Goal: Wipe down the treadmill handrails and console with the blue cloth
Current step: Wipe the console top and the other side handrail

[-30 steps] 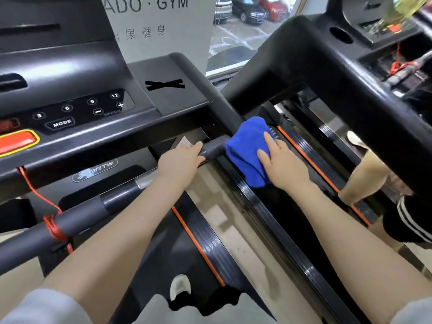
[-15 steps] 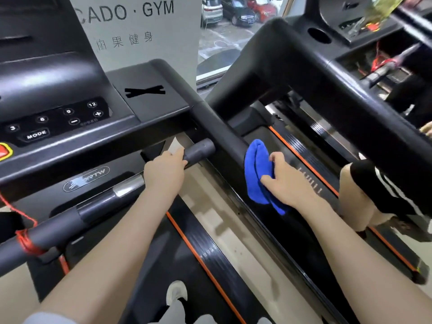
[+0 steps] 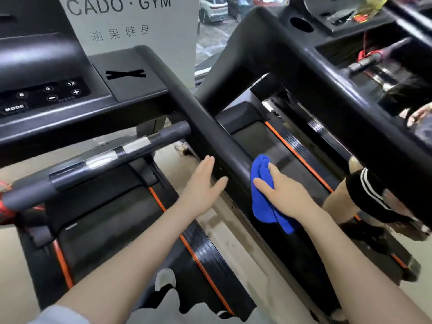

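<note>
Your right hand (image 3: 286, 198) presses the blue cloth (image 3: 261, 195) flat against the outer side of the black handrail (image 3: 210, 127), so it rubs well. Your left hand (image 3: 202, 188) is open and empty, just beside the handrail's inner side.

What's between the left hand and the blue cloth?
Head view: the black side handrail runs between the open left hand and the blue cloth under the right hand.
</note>
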`<state>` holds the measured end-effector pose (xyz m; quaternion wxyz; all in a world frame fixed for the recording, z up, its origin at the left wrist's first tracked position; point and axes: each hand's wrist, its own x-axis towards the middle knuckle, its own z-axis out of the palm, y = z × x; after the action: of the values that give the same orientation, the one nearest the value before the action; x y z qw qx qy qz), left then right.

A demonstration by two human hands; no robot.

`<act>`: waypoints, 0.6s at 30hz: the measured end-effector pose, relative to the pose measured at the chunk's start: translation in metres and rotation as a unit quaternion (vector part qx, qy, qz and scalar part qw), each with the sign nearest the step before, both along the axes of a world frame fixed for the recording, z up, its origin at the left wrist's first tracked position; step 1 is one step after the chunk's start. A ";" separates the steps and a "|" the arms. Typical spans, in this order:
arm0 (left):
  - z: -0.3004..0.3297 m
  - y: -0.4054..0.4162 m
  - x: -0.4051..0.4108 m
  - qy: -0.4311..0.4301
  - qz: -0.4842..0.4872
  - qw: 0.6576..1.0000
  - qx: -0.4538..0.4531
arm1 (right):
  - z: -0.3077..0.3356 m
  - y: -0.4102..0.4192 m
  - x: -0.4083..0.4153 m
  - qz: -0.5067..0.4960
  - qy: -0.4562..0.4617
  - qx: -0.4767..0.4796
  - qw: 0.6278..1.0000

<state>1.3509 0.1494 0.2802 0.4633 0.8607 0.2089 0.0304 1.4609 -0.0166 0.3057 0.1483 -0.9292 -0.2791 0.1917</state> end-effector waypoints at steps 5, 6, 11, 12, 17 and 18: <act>-0.001 -0.053 0.001 0.001 0.003 0.993 -0.120 | 0.002 -0.029 0.001 -0.040 0.111 0.015 0.993; -0.002 -0.058 0.004 -0.002 0.012 0.993 -0.118 | 0.002 -0.023 0.005 -0.036 0.106 0.009 0.994; -0.004 -0.067 0.015 -0.002 0.054 0.994 -0.095 | -0.001 0.025 0.020 0.023 0.054 0.048 0.997; -0.003 -0.067 0.015 0.002 0.067 0.994 -0.082 | -0.001 0.027 0.021 0.046 0.054 0.048 0.996; -0.006 -0.075 0.015 0.024 0.074 0.997 -0.025 | 0.006 -0.038 0.002 0.110 0.089 0.104 0.984; -0.005 -0.078 0.018 0.028 0.083 0.996 -0.013 | 0.006 -0.060 -0.002 0.100 0.122 0.132 0.978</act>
<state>1.3690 0.0712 0.2753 0.4639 0.8349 0.2933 0.0418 1.4586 -0.0771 0.3117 0.2832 -0.8380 -0.3736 0.2792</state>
